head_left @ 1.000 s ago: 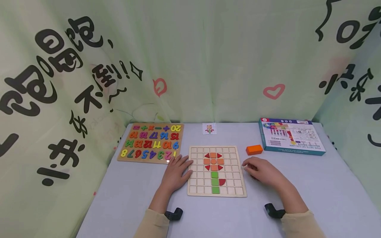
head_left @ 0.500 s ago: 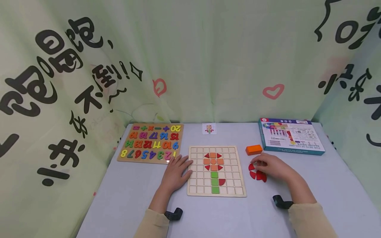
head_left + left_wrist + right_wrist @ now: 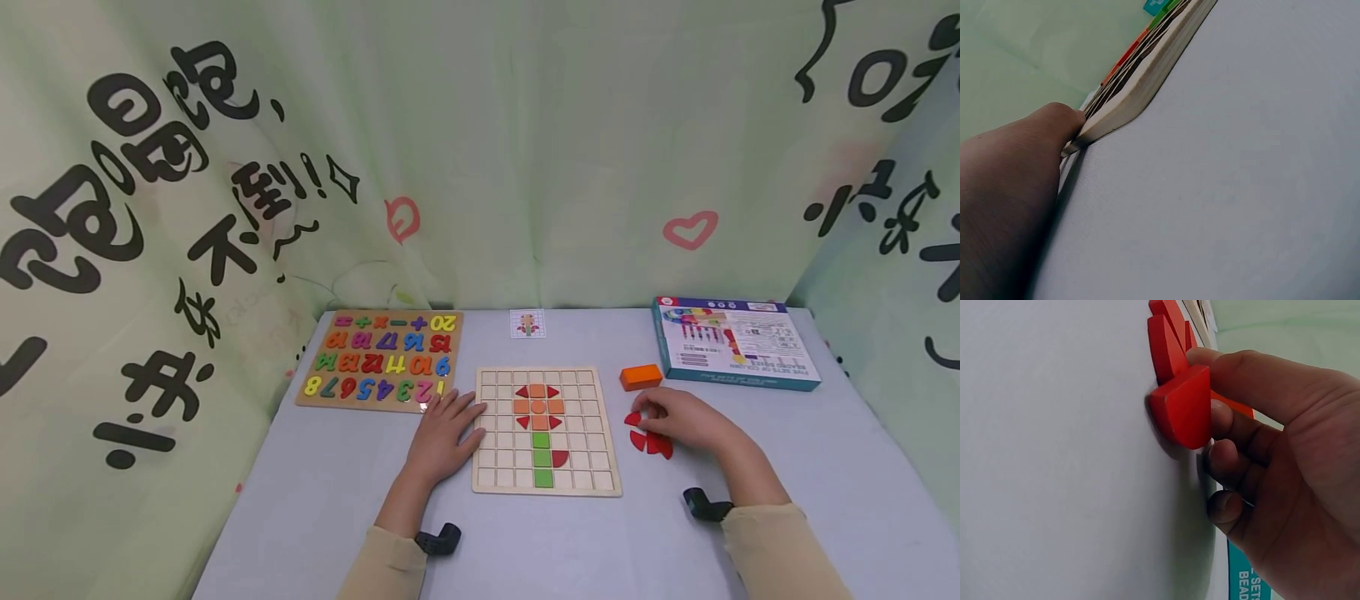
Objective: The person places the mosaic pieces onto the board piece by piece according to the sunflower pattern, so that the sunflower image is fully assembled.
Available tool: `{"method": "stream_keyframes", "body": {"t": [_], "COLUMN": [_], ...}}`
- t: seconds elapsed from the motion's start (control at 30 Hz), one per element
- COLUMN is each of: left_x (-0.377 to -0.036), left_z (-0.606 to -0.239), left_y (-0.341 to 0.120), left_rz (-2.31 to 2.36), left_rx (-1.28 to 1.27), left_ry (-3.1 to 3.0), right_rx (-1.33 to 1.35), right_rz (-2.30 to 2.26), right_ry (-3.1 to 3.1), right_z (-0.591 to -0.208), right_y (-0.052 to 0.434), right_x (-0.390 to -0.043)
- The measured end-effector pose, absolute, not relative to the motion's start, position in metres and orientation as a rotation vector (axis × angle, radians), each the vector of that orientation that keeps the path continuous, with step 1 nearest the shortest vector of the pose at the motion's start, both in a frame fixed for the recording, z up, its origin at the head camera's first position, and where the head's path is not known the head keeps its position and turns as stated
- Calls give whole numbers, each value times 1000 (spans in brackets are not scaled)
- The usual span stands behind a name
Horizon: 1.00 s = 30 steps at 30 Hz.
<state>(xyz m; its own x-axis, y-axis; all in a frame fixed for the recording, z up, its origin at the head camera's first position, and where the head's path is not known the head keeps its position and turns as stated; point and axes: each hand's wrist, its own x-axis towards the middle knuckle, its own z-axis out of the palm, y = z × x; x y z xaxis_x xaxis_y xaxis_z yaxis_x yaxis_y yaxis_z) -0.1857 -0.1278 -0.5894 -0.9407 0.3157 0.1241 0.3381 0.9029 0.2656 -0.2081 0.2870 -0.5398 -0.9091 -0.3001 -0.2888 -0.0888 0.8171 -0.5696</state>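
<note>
My left hand rests with fingers extended over the left edge of a wooden grid board; its thumb touches the board's side in the left wrist view. On the board stand orange squares, red triangular pieces and a column of green squares, with a red quarter-round piece beside it. Right of the board, my right hand reaches over several loose red quarter-round and wedge pieces. Its thumb touches them behind the nearest block; whether it pinches one is hidden.
An orange block stack stands just beyond my right hand, with a boxed set behind it. A number puzzle board lies at the back left, and a small pattern card at the back middle.
My right hand has moved right and slightly back from the board's edge, and the loose red pieces have come into sight beneath it. The left hand has stayed in place.
</note>
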Motion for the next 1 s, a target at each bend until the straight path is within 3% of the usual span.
{"method": "stream_keyframes", "body": {"t": [1.0], "left_x": [-186], "left_z": [-589], "left_y": [-128], "left_rz": [-416], "left_rx": [-519], "left_ry": [-2997], "right_rx": [-247], "right_rz": [-848], "right_ry": [2637], "right_z": [-538], "right_y": [285], "right_x": [-206]}}
